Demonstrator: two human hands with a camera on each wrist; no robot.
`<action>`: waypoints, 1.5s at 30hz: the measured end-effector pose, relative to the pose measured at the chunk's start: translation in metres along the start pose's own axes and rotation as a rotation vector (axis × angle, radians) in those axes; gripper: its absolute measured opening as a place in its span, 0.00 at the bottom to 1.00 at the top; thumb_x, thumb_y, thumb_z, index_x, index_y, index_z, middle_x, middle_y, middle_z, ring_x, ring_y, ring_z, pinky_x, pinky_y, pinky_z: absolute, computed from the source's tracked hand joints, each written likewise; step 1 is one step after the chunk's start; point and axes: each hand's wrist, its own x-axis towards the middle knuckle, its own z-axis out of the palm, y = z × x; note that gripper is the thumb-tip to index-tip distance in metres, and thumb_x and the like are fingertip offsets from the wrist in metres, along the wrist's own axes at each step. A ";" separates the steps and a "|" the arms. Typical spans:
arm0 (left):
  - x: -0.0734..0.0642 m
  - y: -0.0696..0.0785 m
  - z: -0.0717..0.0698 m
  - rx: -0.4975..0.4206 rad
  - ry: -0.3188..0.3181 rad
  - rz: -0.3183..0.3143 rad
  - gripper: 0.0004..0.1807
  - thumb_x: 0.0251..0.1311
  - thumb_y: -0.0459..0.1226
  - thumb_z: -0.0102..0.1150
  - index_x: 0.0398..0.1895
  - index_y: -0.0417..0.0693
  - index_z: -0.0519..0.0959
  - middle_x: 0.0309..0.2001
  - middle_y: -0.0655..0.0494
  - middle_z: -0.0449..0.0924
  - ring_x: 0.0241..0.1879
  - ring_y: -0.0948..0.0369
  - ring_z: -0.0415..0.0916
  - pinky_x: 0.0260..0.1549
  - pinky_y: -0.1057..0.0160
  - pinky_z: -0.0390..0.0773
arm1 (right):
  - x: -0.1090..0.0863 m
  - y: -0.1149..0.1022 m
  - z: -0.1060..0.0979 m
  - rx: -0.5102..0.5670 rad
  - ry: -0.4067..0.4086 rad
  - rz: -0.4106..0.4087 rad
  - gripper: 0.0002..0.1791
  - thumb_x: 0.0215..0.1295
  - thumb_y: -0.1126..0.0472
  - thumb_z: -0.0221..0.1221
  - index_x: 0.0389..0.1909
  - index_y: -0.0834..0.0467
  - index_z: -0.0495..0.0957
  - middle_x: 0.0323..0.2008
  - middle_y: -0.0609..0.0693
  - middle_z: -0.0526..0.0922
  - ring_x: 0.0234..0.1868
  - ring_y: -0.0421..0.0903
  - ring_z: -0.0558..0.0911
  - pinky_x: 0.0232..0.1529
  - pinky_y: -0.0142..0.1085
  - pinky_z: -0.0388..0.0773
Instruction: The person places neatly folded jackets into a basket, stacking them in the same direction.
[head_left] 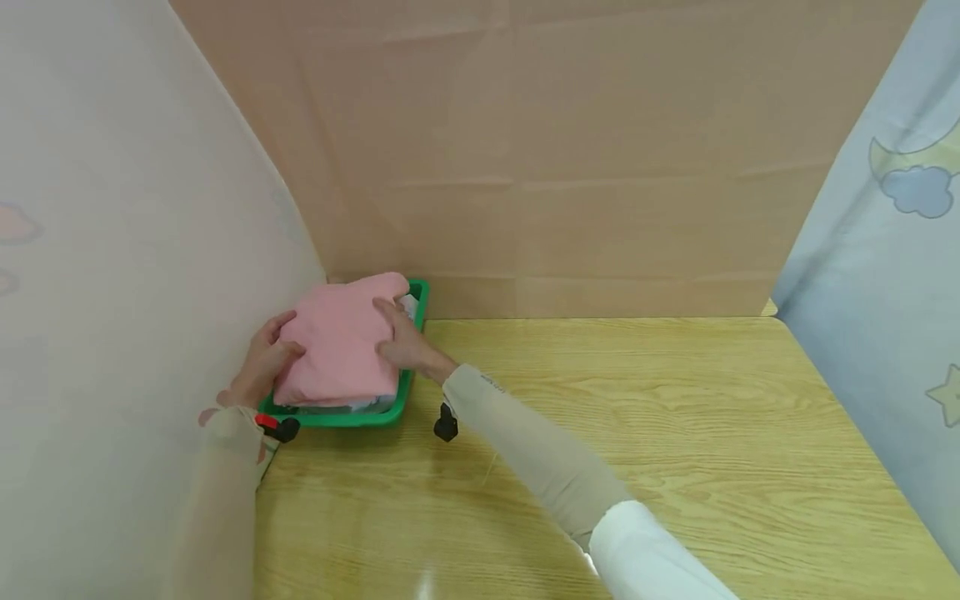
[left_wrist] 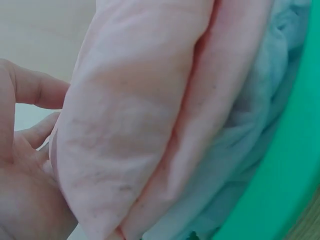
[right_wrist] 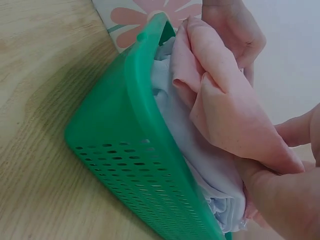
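A folded pink cloth (head_left: 341, 342) lies over the top of a green plastic basket (head_left: 337, 420) at the table's back left. My left hand (head_left: 264, 360) grips the cloth's left edge, thumb on top. Its right edge is pinched by my right hand (head_left: 407, 340); in the right wrist view the thumb and fingers (right_wrist: 300, 131) sit on either side of the fold. Beneath the pink cloth, pale blue fabric (right_wrist: 175, 117) fills the basket up to its rim. The left wrist view shows the pink layers (left_wrist: 135, 115) close up, with the basket rim (left_wrist: 280, 165) beside them.
The basket stands on a wood-grain table (head_left: 637, 417), close to a pale left wall covering (head_left: 150, 250) and a brown back panel (head_left: 562, 167). A light blue patterned sheet (head_left: 885, 275) hangs at the right. Black wrist-worn devices (head_left: 446, 423) hang near both wrists.
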 end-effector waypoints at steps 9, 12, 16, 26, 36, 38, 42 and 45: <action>-0.005 -0.003 -0.005 0.026 0.034 -0.059 0.47 0.66 0.26 0.50 0.88 0.47 0.47 0.88 0.42 0.39 0.85 0.39 0.41 0.82 0.37 0.45 | -0.002 0.006 0.008 0.083 -0.033 0.056 0.49 0.67 0.78 0.54 0.87 0.56 0.49 0.87 0.54 0.46 0.78 0.48 0.58 0.48 0.36 0.73; -0.006 -0.004 -0.007 0.026 0.027 -0.048 0.47 0.65 0.25 0.50 0.88 0.46 0.47 0.88 0.41 0.39 0.85 0.39 0.40 0.82 0.37 0.44 | -0.002 0.009 0.012 0.141 -0.030 0.091 0.49 0.67 0.78 0.54 0.87 0.56 0.49 0.87 0.54 0.47 0.76 0.50 0.61 0.51 0.37 0.73; -0.005 -0.010 -0.006 0.040 0.027 -0.054 0.47 0.65 0.25 0.50 0.88 0.45 0.47 0.88 0.42 0.39 0.85 0.40 0.39 0.82 0.38 0.45 | -0.003 0.013 0.016 0.192 -0.028 0.136 0.49 0.66 0.80 0.53 0.87 0.57 0.48 0.87 0.55 0.48 0.82 0.49 0.55 0.74 0.43 0.64; 0.005 -0.016 0.004 0.101 0.063 -0.017 0.48 0.62 0.24 0.52 0.87 0.42 0.49 0.87 0.37 0.43 0.84 0.38 0.42 0.80 0.35 0.51 | -0.004 0.018 0.019 0.199 0.007 0.165 0.51 0.62 0.84 0.48 0.87 0.59 0.46 0.87 0.56 0.46 0.81 0.49 0.54 0.73 0.44 0.65; 0.005 -0.017 0.006 0.200 0.070 -0.045 0.48 0.65 0.30 0.56 0.87 0.40 0.48 0.85 0.33 0.48 0.80 0.35 0.51 0.77 0.32 0.57 | -0.006 0.018 0.016 0.114 0.031 0.153 0.51 0.61 0.83 0.49 0.87 0.59 0.48 0.87 0.55 0.49 0.81 0.48 0.56 0.70 0.41 0.65; 0.003 -0.016 0.004 0.222 0.055 -0.044 0.48 0.66 0.31 0.56 0.87 0.39 0.47 0.84 0.32 0.48 0.79 0.35 0.54 0.76 0.32 0.59 | -0.007 0.015 0.015 0.114 0.038 0.151 0.51 0.60 0.83 0.49 0.86 0.60 0.49 0.86 0.56 0.51 0.81 0.48 0.56 0.73 0.42 0.64; 0.000 -0.009 -0.002 0.285 0.005 -0.034 0.48 0.68 0.35 0.56 0.86 0.36 0.43 0.84 0.29 0.46 0.77 0.31 0.56 0.74 0.31 0.61 | -0.011 0.009 0.008 0.104 0.043 0.146 0.51 0.60 0.83 0.50 0.86 0.61 0.50 0.86 0.58 0.52 0.78 0.49 0.61 0.70 0.42 0.67; -0.001 -0.001 -0.005 0.318 -0.026 -0.030 0.50 0.69 0.36 0.57 0.87 0.36 0.41 0.85 0.28 0.41 0.78 0.28 0.53 0.74 0.29 0.61 | -0.013 0.005 0.003 0.102 0.041 0.151 0.50 0.62 0.81 0.51 0.86 0.59 0.49 0.86 0.57 0.52 0.72 0.51 0.66 0.60 0.41 0.73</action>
